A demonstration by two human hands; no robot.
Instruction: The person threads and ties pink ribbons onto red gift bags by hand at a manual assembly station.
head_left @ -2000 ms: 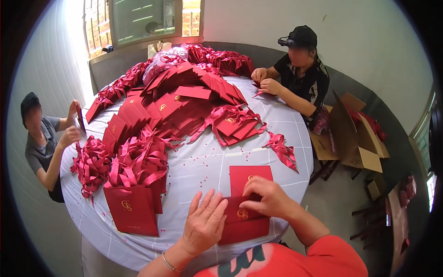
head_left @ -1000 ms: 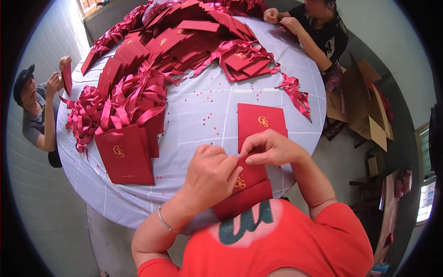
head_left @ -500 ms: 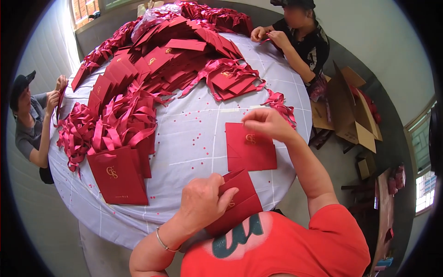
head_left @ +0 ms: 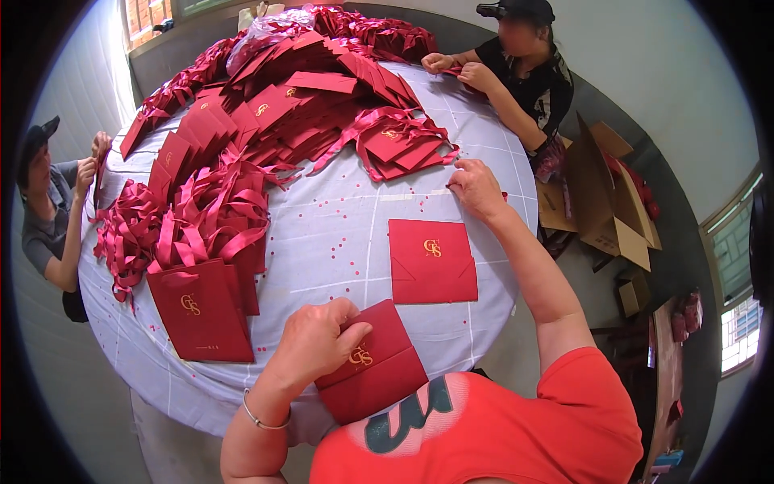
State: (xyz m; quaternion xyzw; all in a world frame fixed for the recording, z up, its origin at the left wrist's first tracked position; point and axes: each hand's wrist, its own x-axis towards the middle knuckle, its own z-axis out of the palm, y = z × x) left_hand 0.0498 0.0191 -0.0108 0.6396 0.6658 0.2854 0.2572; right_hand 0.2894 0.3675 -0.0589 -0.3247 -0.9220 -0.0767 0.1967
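Note:
My left hand [head_left: 316, 339] grips a folded red paper bag [head_left: 372, 373] at the near table edge, thumb on its gold emblem. My right hand [head_left: 476, 187] is stretched far across the white tablecloth, fingers closed over red ribbon by the table's right rim; the ribbon itself is hidden under the hand. Between my hands another flat red paper bag [head_left: 431, 260] lies on the cloth. A small pile of red bags with ribbons [head_left: 401, 145] sits just left of my right hand.
Finished bags with ribbon handles [head_left: 201, 310] stand at the left. A large heap of flat red bags [head_left: 282, 105] covers the far half of the round table [head_left: 339, 226]. One person sits at the left [head_left: 48, 218], another at the far right [head_left: 524, 73]. Cardboard boxes [head_left: 605, 202] stand on the floor.
My right hand left the bag in front of me and reached out to the table's far right. The left hand kept hold of the near bag. My head tilted up.

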